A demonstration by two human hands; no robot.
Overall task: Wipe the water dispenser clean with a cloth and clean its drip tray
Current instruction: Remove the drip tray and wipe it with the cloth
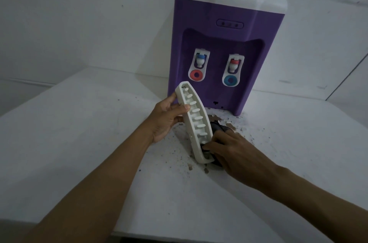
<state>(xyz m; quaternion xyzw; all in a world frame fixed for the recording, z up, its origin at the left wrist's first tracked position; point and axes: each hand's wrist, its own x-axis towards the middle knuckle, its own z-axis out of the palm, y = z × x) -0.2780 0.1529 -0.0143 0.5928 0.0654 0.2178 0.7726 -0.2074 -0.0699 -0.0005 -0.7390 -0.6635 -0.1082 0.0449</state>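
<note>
White tabletop (69, 133), chipped and brown-speckled, between bare white walls (79, 13); purple water dispenser (219, 43) at its back, drip tray (191, 129) tilted in front, left hand (165, 121) curled round its upper edge, right hand (231, 149) clutching dark cloth (217, 126) against its lower end.

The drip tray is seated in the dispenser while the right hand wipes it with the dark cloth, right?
No. The drip tray is out of the dispenser, held in the left hand; the right hand does work the dark cloth on it. Head view shows this.
</note>
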